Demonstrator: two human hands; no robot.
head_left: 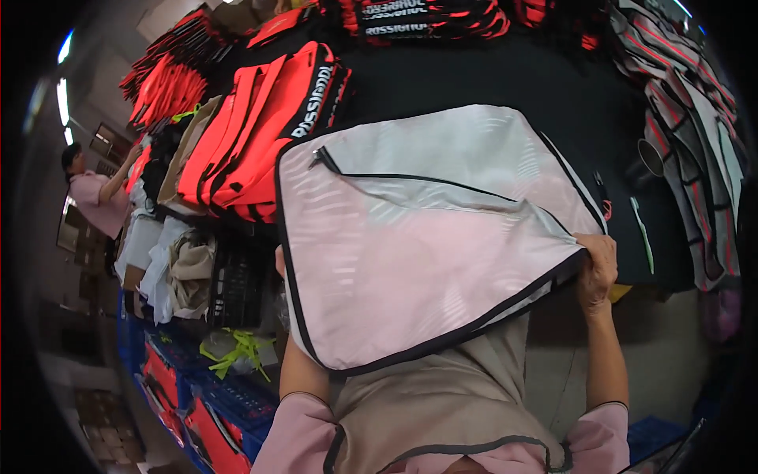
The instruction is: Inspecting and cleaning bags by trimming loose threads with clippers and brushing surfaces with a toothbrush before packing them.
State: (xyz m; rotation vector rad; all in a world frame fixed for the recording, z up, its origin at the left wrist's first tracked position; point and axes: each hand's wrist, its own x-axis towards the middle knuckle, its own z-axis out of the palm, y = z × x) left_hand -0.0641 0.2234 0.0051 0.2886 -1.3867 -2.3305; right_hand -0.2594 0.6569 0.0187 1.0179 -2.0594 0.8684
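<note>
At the left, a black crate (238, 278) sits low, so a slip on that side could drop cloth onto it. Next, the red bags (251, 146) are piled up high and lean a bit; a bump from the pale bag (418, 268) might tip them over. The left grip (279, 261) is mostly hidden behind the pale bag, so I cannot tell if it is tight; if it is loose, that side could sag. The pale bag is in the middle, its near edge out past the table (482, 75) and over the lap, so it could slide down. Its zip (426, 179) has a gap, and a hard tug could stretch it. The right grip (598, 267) pinches the right corner; if that slips, the corner will flop. Just beyond, a swing could knock the small tool (606, 208) or the brush (643, 235) off.
</note>
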